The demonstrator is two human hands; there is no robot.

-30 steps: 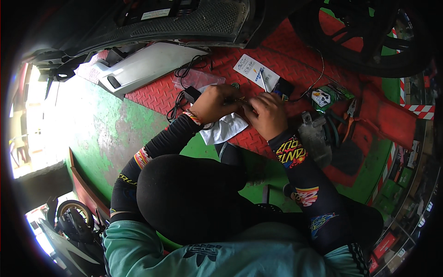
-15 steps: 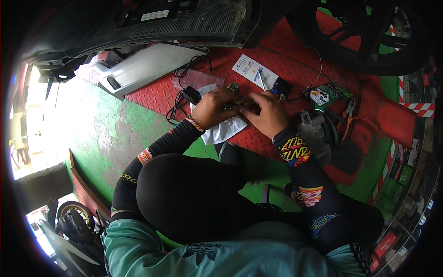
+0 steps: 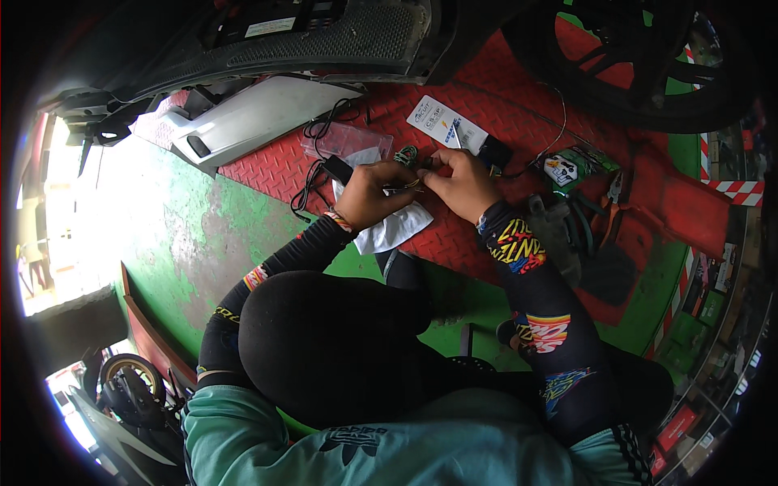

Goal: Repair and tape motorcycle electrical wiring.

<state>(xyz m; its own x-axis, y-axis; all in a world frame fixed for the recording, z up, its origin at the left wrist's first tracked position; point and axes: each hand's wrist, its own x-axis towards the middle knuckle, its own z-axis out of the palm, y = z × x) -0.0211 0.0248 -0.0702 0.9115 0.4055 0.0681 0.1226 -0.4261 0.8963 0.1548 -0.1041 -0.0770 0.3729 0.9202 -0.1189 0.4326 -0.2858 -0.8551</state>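
Note:
My left hand (image 3: 373, 194) is closed on thin yellowish wires (image 3: 403, 187). My right hand (image 3: 458, 182) meets it from the right, its fingertips pinched at the wires, partly hiding what they hold. Just above the fingers is a green wire bundle (image 3: 405, 155). A white cloth (image 3: 393, 227) lies beneath my hands. Left of them are a black module (image 3: 336, 168) with looped cable and a clear plastic package (image 3: 352, 139). A white printed card (image 3: 433, 117) and a dark box (image 3: 493, 151) lie beyond my right hand.
The red textured platform (image 3: 267, 170) holds a silver panel (image 3: 235, 130), a green-black pack (image 3: 567, 168), pliers (image 3: 612, 202) and a translucent container (image 3: 549, 227). A motorcycle body (image 3: 324, 44) and wheel (image 3: 656, 105) border the top. Another motorcycle (image 3: 134, 397) stands lower left.
My right hand has moved slightly up and to the left, its fingers now higher beside the left hand's. My left hand has shifted slightly, still holding the wires.

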